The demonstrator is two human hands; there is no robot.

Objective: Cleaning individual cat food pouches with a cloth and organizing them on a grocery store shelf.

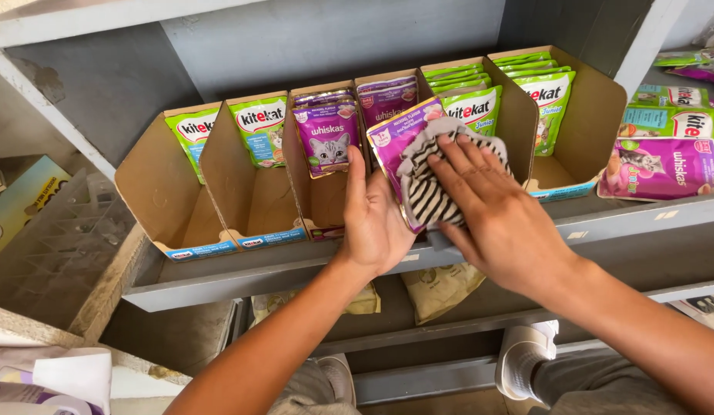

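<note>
Grey painted metal shelf [295, 269] spanning the frame from lower left to right edge, carrying a row of open-topped brown cardboard display trays [253, 196] across the centre. Trays at upper left and upper right hold upright green foil pet-food pouches [261, 127]; the middle trays hold upright purple ones [328, 138]. More pouches lie flat on the shelf at far right [660, 165].

Centre of frame: a flat purple foil pouch [391, 146], held clear of the trays, just in front of them. Its long axis runs from upper right to lower left, tilted, printed face toward the camera. The left hand [376, 223] supports it from below and behind, thumb up along its left edge, grip pinching the pouch's lower part. The right hand [499, 215] lies with fingers spread flat, pressing a black-and-white striped cloth [426, 192] against the pouch face; its grip is a flat press, not a pinch.

Judged handling: the pouch looks light, soft and pliable, with a smooth foil skin likely to slip; its sealed edges are the stiffest parts and seem the best hold. The cloth is limp and drapes over the pouch's lower right.
</note>
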